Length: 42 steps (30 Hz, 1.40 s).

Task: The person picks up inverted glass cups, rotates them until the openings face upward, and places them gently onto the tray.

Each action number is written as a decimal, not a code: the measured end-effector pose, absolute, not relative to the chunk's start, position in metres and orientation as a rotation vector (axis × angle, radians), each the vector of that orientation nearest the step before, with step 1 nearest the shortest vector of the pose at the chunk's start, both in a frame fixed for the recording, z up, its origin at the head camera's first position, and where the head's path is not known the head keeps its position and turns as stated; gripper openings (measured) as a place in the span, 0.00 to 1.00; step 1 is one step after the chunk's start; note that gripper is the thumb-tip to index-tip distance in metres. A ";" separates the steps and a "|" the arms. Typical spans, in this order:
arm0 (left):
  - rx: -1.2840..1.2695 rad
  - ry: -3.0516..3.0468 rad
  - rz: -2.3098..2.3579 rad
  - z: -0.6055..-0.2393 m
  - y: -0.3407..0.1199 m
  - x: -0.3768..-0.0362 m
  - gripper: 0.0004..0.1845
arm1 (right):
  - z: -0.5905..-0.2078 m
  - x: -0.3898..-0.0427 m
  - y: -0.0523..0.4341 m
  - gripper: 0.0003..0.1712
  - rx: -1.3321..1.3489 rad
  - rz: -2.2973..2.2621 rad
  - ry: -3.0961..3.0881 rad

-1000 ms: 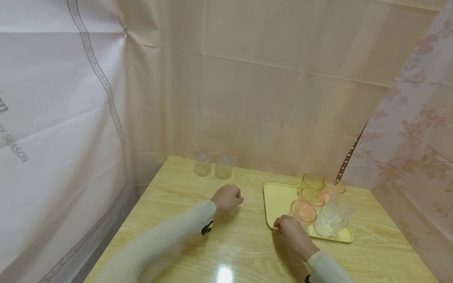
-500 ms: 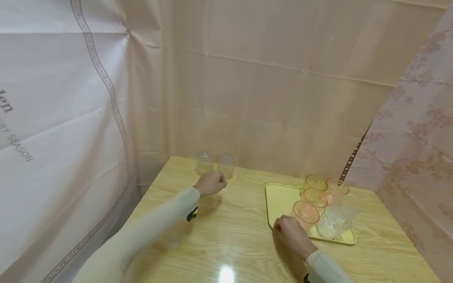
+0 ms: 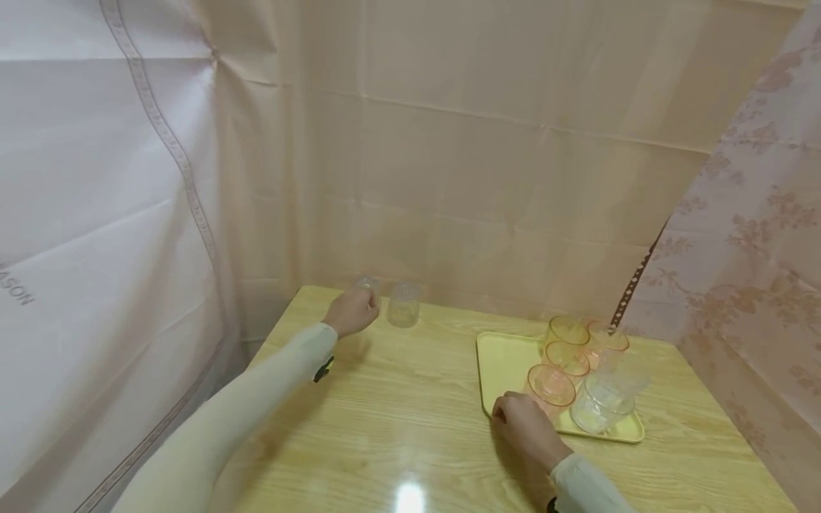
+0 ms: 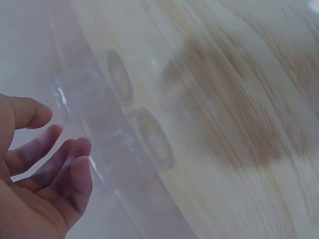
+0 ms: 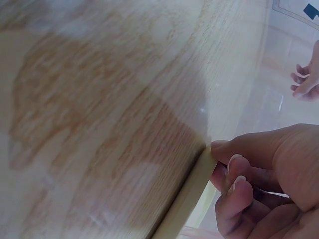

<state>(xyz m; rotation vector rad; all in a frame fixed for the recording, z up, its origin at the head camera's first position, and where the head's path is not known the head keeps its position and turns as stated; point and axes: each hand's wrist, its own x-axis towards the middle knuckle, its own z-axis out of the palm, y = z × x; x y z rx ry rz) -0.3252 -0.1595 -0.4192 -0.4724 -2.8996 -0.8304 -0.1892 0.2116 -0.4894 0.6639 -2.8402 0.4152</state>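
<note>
Two clear glass cups stand side by side at the back edge, seemingly upside down. My left hand (image 3: pixel 351 311) is raised in front of the left cup (image 3: pixel 367 283) and partly hides it; the right cup (image 3: pixel 404 306) shows fully. In the left wrist view, the fingers (image 4: pixel 79 184) are loosely bent with nothing between them, close to the nearer cup (image 4: pixel 132 144). My right hand (image 3: pixel 527 429) pinches the near left corner of a yellow tray (image 3: pixel 503 360), thumb against its rim (image 5: pixel 192 196) and the other fingers curled behind.
On the tray's right half stand several see-through cups: a yellow one (image 3: pixel 569 330), some with pink-orange rims (image 3: pixel 551 386), and clear ones (image 3: pixel 601 410). Hung sheets (image 3: pixel 436 164) close off the back and sides of the wooden table (image 3: pixel 398 399).
My left hand has moved left and away from me, from the middle of the table to the left clear cup. The right hand stays at the tray corner.
</note>
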 end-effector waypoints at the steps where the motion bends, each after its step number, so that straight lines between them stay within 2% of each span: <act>1: -0.469 -2.899 -0.821 -0.419 -0.162 -0.327 0.06 | -0.490 -0.190 0.212 0.14 0.661 0.412 -2.837; 12: -0.347 -2.860 -0.645 -0.422 -0.178 -0.348 0.15 | -0.493 -0.190 0.212 0.15 0.636 0.431 -2.838; 18: -0.312 -2.871 -0.563 -0.423 -0.180 -0.353 0.29 | -0.491 -0.187 0.210 0.15 0.654 0.440 -2.796; 21: -0.295 -2.863 -0.553 -0.424 -0.179 -0.356 0.33 | -0.490 -0.187 0.210 0.15 0.640 0.431 -2.799; 28: -0.283 -2.872 -0.493 -0.429 -0.175 -0.368 0.24 | -0.489 -0.186 0.210 0.16 0.627 0.418 -2.818; 35: -0.288 -2.927 -0.393 -0.427 -0.173 -0.380 0.30 | -0.489 -0.188 0.211 0.16 0.638 0.426 -2.816; 42: -0.244 -2.981 -0.476 -0.428 -0.177 -0.388 0.25 | -0.489 -0.189 0.211 0.16 0.633 0.446 -2.801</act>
